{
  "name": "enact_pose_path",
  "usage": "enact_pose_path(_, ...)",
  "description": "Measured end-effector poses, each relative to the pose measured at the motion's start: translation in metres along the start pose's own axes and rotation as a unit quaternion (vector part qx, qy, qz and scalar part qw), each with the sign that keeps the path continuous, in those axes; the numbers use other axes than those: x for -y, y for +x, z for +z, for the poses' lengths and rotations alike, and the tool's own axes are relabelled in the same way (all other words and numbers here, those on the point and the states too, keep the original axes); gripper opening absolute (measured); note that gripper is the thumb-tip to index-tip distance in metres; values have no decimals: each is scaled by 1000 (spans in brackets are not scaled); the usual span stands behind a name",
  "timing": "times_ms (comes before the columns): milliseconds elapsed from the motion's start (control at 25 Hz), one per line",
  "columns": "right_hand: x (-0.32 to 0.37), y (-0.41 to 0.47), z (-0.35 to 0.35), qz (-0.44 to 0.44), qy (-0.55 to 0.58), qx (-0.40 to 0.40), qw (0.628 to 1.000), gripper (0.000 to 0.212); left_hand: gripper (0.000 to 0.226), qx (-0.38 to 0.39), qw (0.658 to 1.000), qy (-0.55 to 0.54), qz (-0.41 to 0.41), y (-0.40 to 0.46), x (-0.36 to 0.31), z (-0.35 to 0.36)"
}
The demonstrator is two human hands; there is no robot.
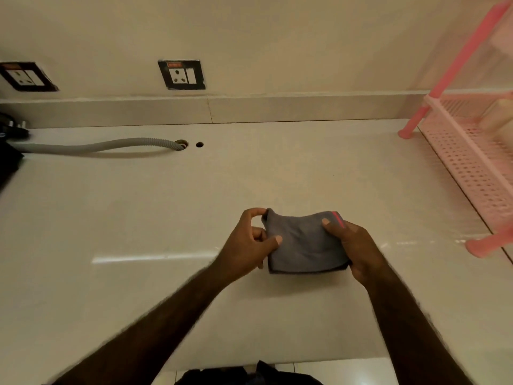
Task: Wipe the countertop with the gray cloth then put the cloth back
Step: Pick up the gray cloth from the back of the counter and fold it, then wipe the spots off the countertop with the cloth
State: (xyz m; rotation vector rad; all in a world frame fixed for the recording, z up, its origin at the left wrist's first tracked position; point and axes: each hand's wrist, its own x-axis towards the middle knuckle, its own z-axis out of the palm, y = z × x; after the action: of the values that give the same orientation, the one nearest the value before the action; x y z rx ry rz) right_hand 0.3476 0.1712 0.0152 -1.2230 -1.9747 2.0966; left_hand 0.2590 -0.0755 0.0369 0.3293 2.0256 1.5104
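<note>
While my left hand [247, 240] pinches one side of the folded gray cloth [302, 245], my right hand [352, 245] grips the other side, just above the white surface [138, 218].

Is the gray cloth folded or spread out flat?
Folded: the gray cloth is a small compact rectangle, pinched at its sides by the left hand and the right hand.

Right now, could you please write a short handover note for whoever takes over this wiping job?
Left hand: pinching the left edge of the gray cloth.
Right hand: gripping the cloth's right edge.
Cloth: folded, held between both hands over the countertop.
Done: cannot tell whether wiping has happened.
Left: wipe if needed, then put the cloth back; its usual spot is not evident here.
</note>
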Motion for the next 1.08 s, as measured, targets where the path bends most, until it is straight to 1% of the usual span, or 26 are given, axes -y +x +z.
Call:
enact_pose_path(120, -12, -12, -3, -27, -65, 4, 998, 25, 63, 5, 1000, -15, 4, -33, 26, 9)
enact_pose_path(240, -18, -18, 4, -32, -146, 30, 988, 32, 62, -15, 1000, -20, -12, -58, 48, 9)
enact_pose_path(440, -17, -13, 22, -69, -251, 50, 964, 34, 58, -46, 998, -18, -48, -77, 66, 5)
enact_pose_path(520, -12, -11, 26, -79, -295, 45, 951, 36, 53, -64, 997, 8, -39, -80, 68, -3)
enact_pose_path(600, -7, -11, 29, -94, -343, 31, 934, 42, 45, -107, 991, 82, -20, -84, 71, -18)
enact_pose_path(720, -4, -23, 33, -139, -384, -27, 913, 56, 35, -200, 956, 208, 54, -87, 75, -50)
enact_pose_path(760, -5, -30, 36, -163, -401, -60, 900, 58, 36, -232, 936, 249, 89, -86, 79, -63)
enact_pose_path(840, -14, -47, 47, -230, -417, -109, 873, 58, 47, -278, 885, 345, 142, -81, 92, -87)
enact_pose_path(880, -21, -56, 57, -254, -417, -113, 865, 59, 54, -290, 863, 389, 142, -76, 99, -99)
enact_pose_path(920, -28, -63, 67, -259, -422, -106, 863, 63, 61, -294, 849, 421, 123, -72, 105, -109)
enact_pose_path(1000, -43, -71, 86, -224, -460, -78, 856, 80, 72, -285, 839, 458, 65, -65, 119, -127)
enact_pose_path(1080, -59, -69, 100, -182, -518, -57, 834, 96, 79, -272, 833, 482, 11, -61, 134, -139)
